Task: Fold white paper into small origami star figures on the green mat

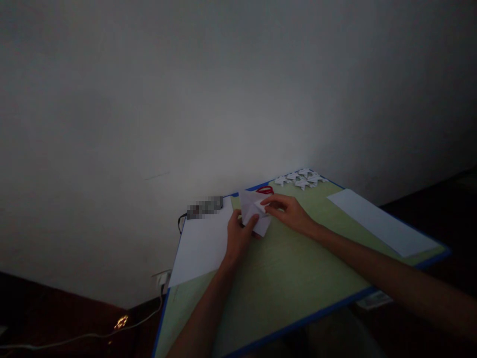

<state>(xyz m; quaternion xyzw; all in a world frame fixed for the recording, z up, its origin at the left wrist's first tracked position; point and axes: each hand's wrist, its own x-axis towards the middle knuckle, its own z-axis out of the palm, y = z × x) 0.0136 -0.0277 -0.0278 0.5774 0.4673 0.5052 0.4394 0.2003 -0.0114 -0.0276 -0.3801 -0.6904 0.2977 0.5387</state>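
Observation:
A folded piece of white paper (264, 227) is held between my two hands above the pale green table. My left hand (239, 232) grips its lower left side, thumb on the front and fingers partly hidden behind. At the upper right, my right hand (285, 209) pinches a small raised flap of the same paper between thumb and fingers. Just behind the paper lie the red handles of a pair of scissors (265, 190); the rest of them is hidden.
Several small folded paper shapes (302, 184) sit at the far corner. A white sheet (203, 248) lies left, with a blurred-out dark object (204, 207) on it; a paper strip (380, 221) lies right. Blue edging (309, 318) rims the table, and a wall (208, 99) stands behind.

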